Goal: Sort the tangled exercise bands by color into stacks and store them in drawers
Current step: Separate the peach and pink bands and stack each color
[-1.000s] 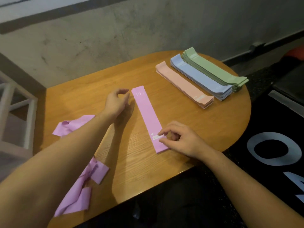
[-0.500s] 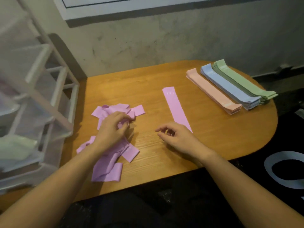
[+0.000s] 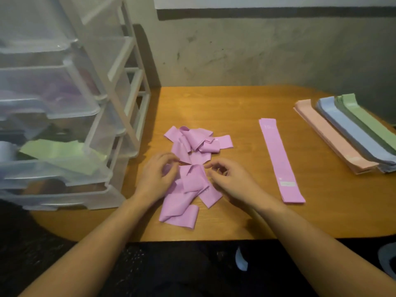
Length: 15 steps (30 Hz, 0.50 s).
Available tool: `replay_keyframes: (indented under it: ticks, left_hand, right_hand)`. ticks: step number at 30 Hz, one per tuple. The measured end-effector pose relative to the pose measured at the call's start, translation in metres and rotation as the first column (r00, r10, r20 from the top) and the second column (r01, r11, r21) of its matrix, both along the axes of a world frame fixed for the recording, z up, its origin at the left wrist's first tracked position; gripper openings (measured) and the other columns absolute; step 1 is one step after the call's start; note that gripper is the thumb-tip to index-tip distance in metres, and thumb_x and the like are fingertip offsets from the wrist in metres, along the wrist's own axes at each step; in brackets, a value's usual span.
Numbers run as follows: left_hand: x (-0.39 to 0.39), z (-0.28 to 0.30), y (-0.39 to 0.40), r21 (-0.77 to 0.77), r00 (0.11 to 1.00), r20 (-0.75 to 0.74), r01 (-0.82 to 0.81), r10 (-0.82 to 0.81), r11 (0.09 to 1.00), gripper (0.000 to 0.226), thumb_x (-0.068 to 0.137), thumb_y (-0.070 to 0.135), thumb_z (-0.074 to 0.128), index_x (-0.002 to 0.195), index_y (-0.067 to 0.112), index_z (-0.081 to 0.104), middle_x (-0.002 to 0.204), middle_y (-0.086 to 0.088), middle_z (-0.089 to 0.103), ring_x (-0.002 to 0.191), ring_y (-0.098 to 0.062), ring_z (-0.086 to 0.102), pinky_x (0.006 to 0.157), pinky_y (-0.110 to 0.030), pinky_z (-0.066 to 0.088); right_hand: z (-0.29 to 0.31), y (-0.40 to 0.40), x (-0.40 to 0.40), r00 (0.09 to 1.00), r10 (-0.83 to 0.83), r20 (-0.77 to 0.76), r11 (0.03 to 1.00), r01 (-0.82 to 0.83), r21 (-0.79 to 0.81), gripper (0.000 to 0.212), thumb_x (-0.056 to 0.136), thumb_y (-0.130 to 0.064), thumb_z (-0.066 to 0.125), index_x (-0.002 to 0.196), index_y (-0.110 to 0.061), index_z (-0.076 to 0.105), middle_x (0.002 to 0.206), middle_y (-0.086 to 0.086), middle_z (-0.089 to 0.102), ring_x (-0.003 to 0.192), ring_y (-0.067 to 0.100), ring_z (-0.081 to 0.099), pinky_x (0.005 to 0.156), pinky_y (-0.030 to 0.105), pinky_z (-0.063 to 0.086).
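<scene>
At the left of the frame stands a translucent plastic drawer unit [image 3: 64,108] with a white frame, its foot resting on the wooden surface [image 3: 235,103]; a pale green band [image 3: 62,153] lies in one of its lower drawers, and what the upper drawers hold is too blurred to tell. Centre frame, a tangled pile of pink bands [image 3: 190,168] lies on the surface. The left hand [image 3: 156,179] rests on the pile's left edge, fingers curled and its grip pinching pink material. The right hand [image 3: 231,181] sits at the pile's right edge, fingers curled, fingertips at the bands; whether its grip holds anything I cannot tell. Right of centre, one flattened pink band [image 3: 280,159] lies straight, apart from the pile. At the far right, three stacks lie side by side: peach stack [image 3: 330,138], blue stack [image 3: 355,136], green stack [image 3: 372,125]. Behind the surface runs a grey concrete wall [image 3: 257,56] with a dark horizontal stripe [image 3: 278,12] near the top. Below the surface's front edge, the floor is dark.
</scene>
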<state>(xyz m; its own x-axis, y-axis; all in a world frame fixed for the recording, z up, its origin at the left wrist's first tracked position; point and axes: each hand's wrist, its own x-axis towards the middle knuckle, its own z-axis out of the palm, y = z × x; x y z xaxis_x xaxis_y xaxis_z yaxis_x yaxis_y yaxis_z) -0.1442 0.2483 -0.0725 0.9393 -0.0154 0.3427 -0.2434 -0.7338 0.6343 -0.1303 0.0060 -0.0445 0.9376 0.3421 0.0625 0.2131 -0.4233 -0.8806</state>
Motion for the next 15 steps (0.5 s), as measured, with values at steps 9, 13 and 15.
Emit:
replay_keyframes:
  ticks: [9, 13, 15]
  left_hand:
    - [0.007, -0.004, -0.015, -0.321, 0.993, -0.054, -0.115, 0.103, 0.94, 0.044, 0.074, 0.019, 0.062, 0.117, 0.025, 0.052, 0.115, 0.001, 0.056, 0.098, 0.006, 0.058, 0.085, -0.013, 0.043]
    - [0.008, -0.009, -0.012, -0.279, 0.996, -0.037, -0.085, 0.078, 0.957, 0.061, 0.071, 0.022, 0.059, 0.131, 0.021, 0.047, 0.128, 0.007, 0.048, 0.113, -0.008, 0.054, 0.1, -0.032, 0.047]
    - [0.008, -0.01, -0.013, -0.25, 0.999, -0.026, -0.044, 0.039, 0.967, 0.065, 0.072, 0.027, 0.059, 0.135, 0.024, 0.044, 0.134, 0.013, 0.045, 0.118, -0.015, 0.055, 0.102, -0.044, 0.048]
  right_hand:
    - [0.006, 0.054, 0.041, 0.984, 0.057, 0.171, 0.988, -0.03, -0.153, 0.029, 0.082, -0.024, 0.074, 0.11, -0.025, 0.066, 0.101, -0.01, 0.064, 0.093, 0.005, 0.059, 0.085, 0.029, 0.049]
    - [-0.001, 0.067, 0.055, 0.951, 0.2, 0.235, 0.871, -0.063, -0.487, 0.037, 0.085, -0.03, 0.071, 0.12, -0.023, 0.066, 0.117, 0.002, 0.061, 0.108, 0.025, 0.054, 0.088, 0.041, 0.047]
    - [-0.004, 0.065, 0.06, 0.928, 0.222, 0.298, 0.844, -0.03, -0.535, 0.019, 0.088, -0.024, 0.066, 0.106, -0.019, 0.073, 0.105, 0.006, 0.063, 0.1, 0.032, 0.058, 0.083, 0.046, 0.05]
